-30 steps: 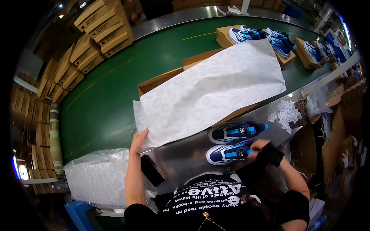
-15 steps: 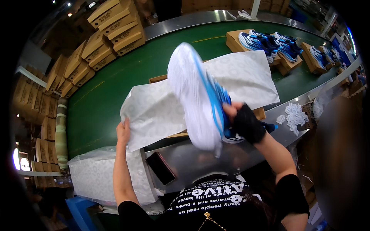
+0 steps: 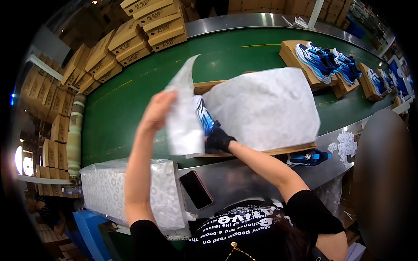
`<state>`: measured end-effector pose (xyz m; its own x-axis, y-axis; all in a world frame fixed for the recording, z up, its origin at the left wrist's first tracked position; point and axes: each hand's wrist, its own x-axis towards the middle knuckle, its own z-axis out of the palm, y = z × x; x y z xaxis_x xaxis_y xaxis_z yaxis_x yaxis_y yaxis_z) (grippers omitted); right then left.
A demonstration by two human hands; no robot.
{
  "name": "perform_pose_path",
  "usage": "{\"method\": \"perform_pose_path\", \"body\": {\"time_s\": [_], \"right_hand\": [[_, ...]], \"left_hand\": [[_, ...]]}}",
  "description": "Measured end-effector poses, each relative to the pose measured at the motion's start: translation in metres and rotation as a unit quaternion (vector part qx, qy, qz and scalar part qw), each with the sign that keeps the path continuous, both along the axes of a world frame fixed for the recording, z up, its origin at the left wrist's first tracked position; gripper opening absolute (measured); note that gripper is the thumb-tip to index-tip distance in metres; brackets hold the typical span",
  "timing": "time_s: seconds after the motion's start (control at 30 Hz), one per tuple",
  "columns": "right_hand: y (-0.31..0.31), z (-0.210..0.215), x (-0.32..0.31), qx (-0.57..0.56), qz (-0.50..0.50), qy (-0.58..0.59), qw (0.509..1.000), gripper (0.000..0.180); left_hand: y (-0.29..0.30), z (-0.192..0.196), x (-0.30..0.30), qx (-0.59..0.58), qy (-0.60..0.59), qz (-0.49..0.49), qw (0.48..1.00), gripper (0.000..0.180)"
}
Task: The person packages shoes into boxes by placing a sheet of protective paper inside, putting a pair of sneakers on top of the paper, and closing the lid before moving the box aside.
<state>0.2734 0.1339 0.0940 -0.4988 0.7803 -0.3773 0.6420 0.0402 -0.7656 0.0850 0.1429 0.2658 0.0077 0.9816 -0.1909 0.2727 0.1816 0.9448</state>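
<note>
While our left hand [image 3: 159, 111] pinches up the tissue flap [image 3: 183, 117] at centre frame, our gloved right hand [image 3: 219, 140] grips the blue shoe [image 3: 203, 115] at the box's [image 3: 261, 152] near edge; bare green belt [image 3: 117, 113] lies left.

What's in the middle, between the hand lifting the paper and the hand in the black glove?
In the head view, a blue and white sneaker stands between the left hand, which lifts white tissue paper, and the gloved right hand.

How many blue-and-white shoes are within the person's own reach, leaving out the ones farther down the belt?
2: one shoe going into the open box under the right hand, partly behind the tissue paper lifted by the left hand; a second shoe on the metal ledge.
</note>
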Motion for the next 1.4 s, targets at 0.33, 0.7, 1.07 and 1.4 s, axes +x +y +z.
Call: {"method": "perform_pose_path", "body": {"time_s": [0.33,0.7,1.07,1.4], "right_hand": [[-0.015,0.018,0.206,0.39,-0.131,0.03,0.911,0.048],[-0.154,0.042,0.346,0.317,-0.201,-0.254,0.892,0.042],[-0.17,0.143,0.212,0.345,0.094,-0.213,0.909,0.02],[-0.132,0.214,0.132,0.555,0.09,0.205,0.801,0.022]], "left_hand": [[-0.036,-0.137,0.089,0.294,0.44,-0.181,0.829,0.043],[-0.015,-0.165,0.097,0.098,0.629,-0.186,0.748,0.057],[-0.17,-0.065,0.152,0.257,0.188,-0.262,0.911,0.079],[-0.189,-0.04,0.057,0.121,-0.067,0.143,0.98,0.069]]}}
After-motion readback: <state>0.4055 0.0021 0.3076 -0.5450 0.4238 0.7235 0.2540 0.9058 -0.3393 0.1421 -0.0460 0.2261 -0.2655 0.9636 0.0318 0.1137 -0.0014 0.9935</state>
